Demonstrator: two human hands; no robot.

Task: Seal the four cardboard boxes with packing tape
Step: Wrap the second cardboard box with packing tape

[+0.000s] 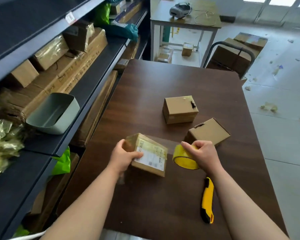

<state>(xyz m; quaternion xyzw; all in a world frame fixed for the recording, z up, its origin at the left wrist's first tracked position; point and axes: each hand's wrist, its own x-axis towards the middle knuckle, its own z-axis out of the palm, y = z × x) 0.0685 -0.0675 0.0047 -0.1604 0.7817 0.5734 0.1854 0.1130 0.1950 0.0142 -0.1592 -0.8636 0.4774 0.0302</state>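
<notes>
1. Yellow packing tape roll [184, 159] is clamped in the right hand [203, 157], whose fingers curl over the top of the roll while it stands on edge at the near middle of the surface [145, 80].
2. The left hand [123, 159] grips the labelled box [150, 155]: the thumb lies on its left upper face and the fingers wrap onto the face with the white label. This box sits tilted, just left of the roll, with glossy tape already over its upper faces.
3. Just beyond the right hand lies a plain cardboard box [209, 131], turned at an angle, with a torn scrap at its far left corner.
4. Farther off, near the middle of the dark wooden surface, stands a third box [179, 110], upright, with a ragged hole in its top.
5. A yellow-and-black utility knife [207, 200] lies near the right forearm, well apart from the boxes.
6. To the left runs a dark shelf [97, 54] stacked with cartons, with a grey bin [54, 113] on its edge.
7. At the far right stands a cart [232, 56] loaded with boxes on the pale floor [284, 135].
</notes>
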